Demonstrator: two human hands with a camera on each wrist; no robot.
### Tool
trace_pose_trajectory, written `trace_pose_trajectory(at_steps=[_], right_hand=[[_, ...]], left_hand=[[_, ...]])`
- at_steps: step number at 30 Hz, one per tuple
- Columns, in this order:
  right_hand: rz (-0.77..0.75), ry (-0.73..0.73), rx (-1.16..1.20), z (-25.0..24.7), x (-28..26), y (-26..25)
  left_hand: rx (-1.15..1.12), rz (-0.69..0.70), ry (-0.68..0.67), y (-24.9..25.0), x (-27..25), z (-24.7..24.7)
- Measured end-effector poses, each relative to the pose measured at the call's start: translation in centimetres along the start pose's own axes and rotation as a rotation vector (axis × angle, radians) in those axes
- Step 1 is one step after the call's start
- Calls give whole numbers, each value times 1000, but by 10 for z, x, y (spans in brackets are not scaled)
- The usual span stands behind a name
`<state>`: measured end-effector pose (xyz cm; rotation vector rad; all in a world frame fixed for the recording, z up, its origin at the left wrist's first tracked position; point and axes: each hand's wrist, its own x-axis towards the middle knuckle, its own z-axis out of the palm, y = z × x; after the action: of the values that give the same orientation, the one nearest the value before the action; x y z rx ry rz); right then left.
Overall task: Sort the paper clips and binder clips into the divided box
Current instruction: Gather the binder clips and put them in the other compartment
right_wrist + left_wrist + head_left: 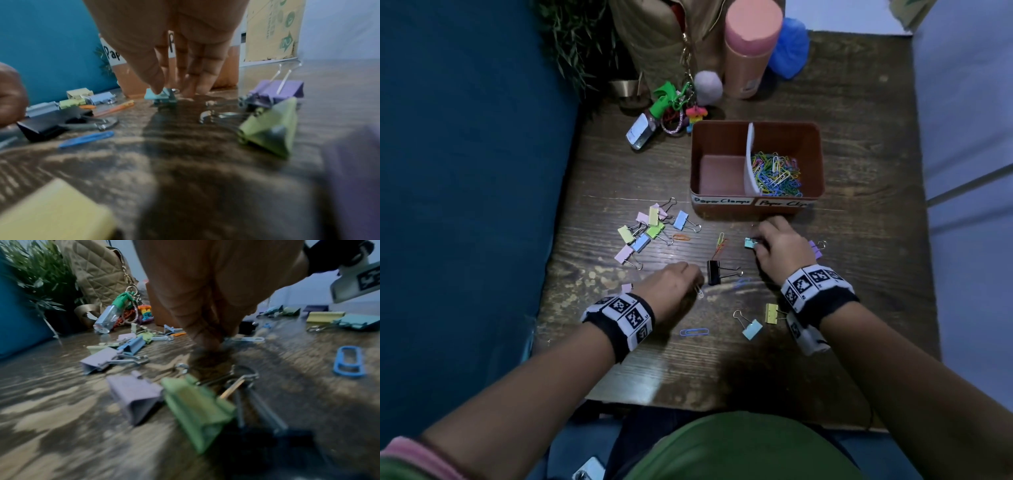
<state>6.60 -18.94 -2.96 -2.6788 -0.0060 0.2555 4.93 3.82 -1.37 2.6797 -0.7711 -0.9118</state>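
Note:
The brown divided box [756, 202] stands at the back; its left "Paper Clamps" compartment holds nothing, and its right one holds many coloured paper clips [779, 174]. My left hand [697, 284] [213, 337] points fingers down at the table and pinches the end of a white paper clip [699, 292] [248, 339]. A black binder clip [714, 272] lies just to its right. My right hand [756, 245] [170, 92] pinches a teal binder clip [750, 243] [162, 97] on the table, thumb on one side, fingers behind. Several pastel binder clips [650, 228] lie heaped at the left.
Loose on the table are a purple binder clip [815, 247], a yellow one [771, 313], a light blue one [751, 329] and a blue paper clip [694, 332]. A pink bottle [751, 48], a quilted bag [671, 37] and a keychain with a small bottle [642, 132] stand behind.

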Motion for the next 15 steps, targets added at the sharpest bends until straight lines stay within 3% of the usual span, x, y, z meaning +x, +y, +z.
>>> trace_pose_trajectory(at_steps=[3, 5, 7, 10, 15], right_hand=[[-102, 81, -10, -2, -7, -9], [-197, 61, -38, 1, -22, -16], [-201, -80, -84, 8, -37, -20], [-88, -287, -169, 17, -48, -20], [-117, -354, -189, 20, -47, -31]], left_hand=[[29, 58, -3, 4, 4, 7], [76, 73, -8, 1, 6, 10], [88, 80, -5, -4, 7, 11], [56, 56, 26, -4, 7, 11], [304, 26, -18, 5, 3, 14]])
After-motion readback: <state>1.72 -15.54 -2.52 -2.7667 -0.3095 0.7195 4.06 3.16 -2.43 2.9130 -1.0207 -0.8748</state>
